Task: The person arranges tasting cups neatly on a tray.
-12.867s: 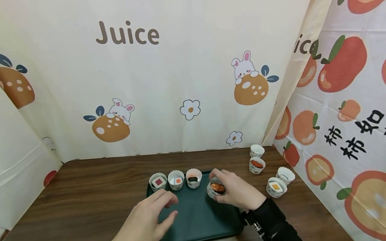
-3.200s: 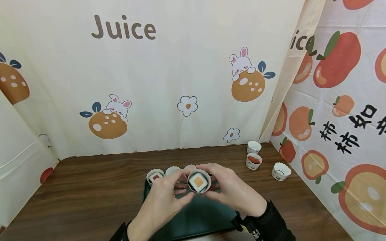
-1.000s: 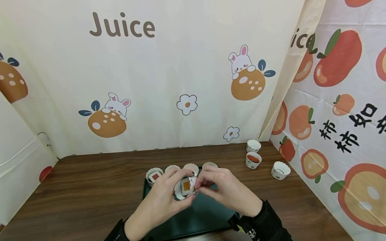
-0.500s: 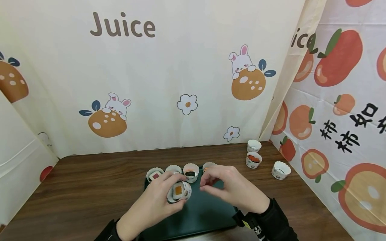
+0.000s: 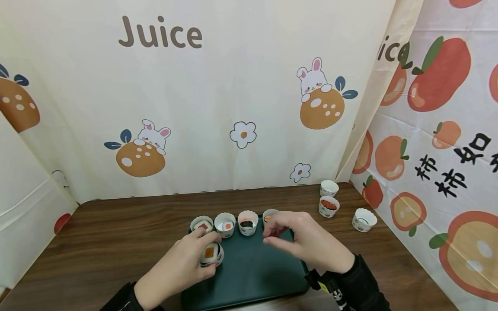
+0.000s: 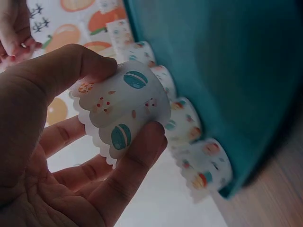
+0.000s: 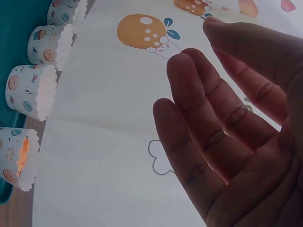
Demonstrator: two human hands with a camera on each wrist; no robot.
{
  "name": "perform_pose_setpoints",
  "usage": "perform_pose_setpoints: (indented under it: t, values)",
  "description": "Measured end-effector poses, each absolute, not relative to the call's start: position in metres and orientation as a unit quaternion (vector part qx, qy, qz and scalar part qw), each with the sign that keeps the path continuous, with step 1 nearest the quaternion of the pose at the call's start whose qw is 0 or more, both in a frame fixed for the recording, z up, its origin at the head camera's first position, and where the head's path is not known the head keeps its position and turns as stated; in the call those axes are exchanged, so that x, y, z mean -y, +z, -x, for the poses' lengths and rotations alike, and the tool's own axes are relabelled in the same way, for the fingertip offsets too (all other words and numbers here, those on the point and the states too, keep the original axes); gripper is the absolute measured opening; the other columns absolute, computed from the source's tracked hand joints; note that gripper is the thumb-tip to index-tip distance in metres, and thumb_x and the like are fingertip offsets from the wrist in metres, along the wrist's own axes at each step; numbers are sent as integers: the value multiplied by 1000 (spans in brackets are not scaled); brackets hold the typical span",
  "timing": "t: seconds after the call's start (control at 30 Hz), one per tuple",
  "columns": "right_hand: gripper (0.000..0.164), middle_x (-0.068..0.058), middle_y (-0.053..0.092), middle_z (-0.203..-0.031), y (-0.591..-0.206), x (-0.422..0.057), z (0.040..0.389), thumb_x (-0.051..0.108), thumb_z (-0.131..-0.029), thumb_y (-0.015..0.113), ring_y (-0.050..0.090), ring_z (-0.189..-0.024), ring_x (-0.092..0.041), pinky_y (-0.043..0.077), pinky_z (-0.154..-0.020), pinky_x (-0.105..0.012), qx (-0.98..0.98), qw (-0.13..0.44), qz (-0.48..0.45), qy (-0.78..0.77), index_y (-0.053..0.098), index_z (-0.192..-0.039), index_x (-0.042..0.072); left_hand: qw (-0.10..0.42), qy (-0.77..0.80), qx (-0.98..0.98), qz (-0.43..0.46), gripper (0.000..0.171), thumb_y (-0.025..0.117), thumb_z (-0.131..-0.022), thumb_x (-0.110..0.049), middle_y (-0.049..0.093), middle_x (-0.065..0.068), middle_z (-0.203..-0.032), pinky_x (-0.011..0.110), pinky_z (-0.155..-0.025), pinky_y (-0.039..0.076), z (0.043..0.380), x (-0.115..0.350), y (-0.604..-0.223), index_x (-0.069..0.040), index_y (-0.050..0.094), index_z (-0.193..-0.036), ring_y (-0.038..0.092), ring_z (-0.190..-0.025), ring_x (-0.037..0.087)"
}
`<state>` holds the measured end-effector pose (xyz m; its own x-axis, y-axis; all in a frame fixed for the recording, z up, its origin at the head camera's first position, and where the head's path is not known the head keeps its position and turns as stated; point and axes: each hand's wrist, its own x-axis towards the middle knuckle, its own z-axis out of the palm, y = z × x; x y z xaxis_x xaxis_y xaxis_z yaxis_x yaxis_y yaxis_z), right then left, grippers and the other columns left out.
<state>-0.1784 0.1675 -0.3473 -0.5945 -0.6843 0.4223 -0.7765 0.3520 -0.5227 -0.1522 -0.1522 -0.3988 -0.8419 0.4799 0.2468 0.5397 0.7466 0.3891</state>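
My left hand [image 5: 180, 261] holds a patterned paper cup [image 5: 211, 253] above the front left part of the dark green tray [image 5: 256, 276]. Inside the cup is a sushi roll with an orange square centre. The left wrist view shows thumb and fingers gripping the cup's wall [image 6: 125, 106]. My right hand [image 5: 311, 239] hovers over the tray's right side; in the right wrist view its loosely bent fingers [image 7: 194, 113] hold nothing. Along the tray's back edge stand a cup with a red-centred roll [image 5: 202, 224], an orange-centred one [image 5: 225, 225], a dark-banded piece [image 5: 247, 223] and a partly hidden cup [image 5: 269, 213].
On the wooden table [image 5: 128, 242], to the right of the tray, stand a white cup [image 5: 329, 188] at the back, a cup with red-orange topping [image 5: 328, 206] before it, and another white cup [image 5: 364, 220]. Printed curtains [image 5: 194, 103] border the table behind and at the right.
The fourth back-row cup has been let go. The orange-square cup came off the right side; both hands held it, then my right hand released it. My left hand carried it left and nearer.
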Motion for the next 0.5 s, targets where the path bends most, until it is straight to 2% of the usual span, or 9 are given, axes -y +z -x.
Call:
perform_pose_setpoints:
  t: [0.27,0.5]
  values:
    - [11,14,71,-97,-347,-170,180,15,-99,79,66,-88,1,60,-81,-24,822,67,-444,350,71,-104,23,9,-210,944,254,47,90,-80,-14,60,2,-101,22,-61,47,158,168,-408,-11,71,-122,52,-69,5]
    - [13,13,71,-97,-347,-172,181,14,-98,80,66,-87,1,60,-80,-24,824,71,-441,349,72,-103,23,-20,-214,945,246,45,89,-79,-12,63,4,-102,24,-62,48,163,170,-414,-10,72,-121,54,-73,8]
